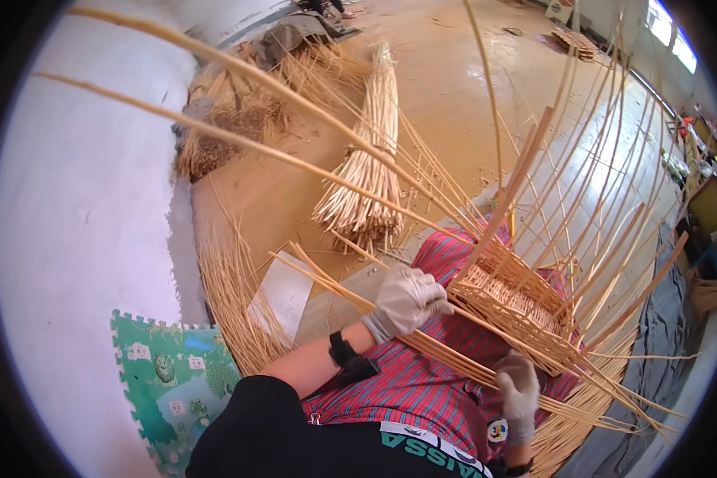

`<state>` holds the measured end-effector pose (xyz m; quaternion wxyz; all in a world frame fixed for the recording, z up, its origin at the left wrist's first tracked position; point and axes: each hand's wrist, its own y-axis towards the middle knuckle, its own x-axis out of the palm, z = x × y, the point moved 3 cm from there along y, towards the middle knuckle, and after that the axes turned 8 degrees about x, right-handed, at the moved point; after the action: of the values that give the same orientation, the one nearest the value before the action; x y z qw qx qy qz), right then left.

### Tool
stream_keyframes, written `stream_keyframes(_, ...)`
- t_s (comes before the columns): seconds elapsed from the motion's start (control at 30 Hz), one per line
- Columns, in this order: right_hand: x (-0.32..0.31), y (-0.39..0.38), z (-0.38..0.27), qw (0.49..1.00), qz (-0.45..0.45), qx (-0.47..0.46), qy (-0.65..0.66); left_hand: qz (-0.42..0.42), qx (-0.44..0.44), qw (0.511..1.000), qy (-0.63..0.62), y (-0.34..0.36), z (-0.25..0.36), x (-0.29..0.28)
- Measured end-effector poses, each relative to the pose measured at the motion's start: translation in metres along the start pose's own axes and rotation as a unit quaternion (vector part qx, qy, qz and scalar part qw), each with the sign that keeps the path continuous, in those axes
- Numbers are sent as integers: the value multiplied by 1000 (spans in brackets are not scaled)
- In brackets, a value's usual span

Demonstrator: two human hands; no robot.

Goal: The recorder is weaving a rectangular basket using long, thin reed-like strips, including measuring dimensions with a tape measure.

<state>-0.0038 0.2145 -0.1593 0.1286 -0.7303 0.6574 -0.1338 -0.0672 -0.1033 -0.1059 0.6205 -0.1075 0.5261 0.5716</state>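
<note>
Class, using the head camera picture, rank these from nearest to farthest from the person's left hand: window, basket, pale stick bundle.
Measured from the left hand:
1. Basket: just to its right, at the lap.
2. Pale stick bundle: ahead, on the floor.
3. Window: far off, at the upper right.

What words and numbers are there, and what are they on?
Big green letters on the black shirt: partly visible, but I don't copy printed words.
Small white labels on the green foam mat: too small to read.
Round patch near the right glove: too small to tell.
I can't make out any numbers.
</note>
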Motion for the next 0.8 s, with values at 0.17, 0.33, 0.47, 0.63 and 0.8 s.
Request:
stream_keyframes(0.17, 22, 6, -38, 988, -60, -105, 95, -77, 49, 979, -184, 0, 38, 26)
stream_keyframes(0.33, -30, -11, -86, 960, 89, -254, 74, -59, -53, 972, -220, -10, -23, 26)
stream_keyframes(0.47, -59, -2, -78, 980, 94, -161, 64, -45, -140, 925, -351, -10, -48, 49)
stream_keyframes(0.63, -96, 6, -57, 948, 239, -192, 86, -4, -346, 817, -461, 4, -56, 86)
stream_keyframes(0.8, -107, 10, -47, 946, 250, -166, 121, -11, -346, 801, -488, 8, -59, 105)
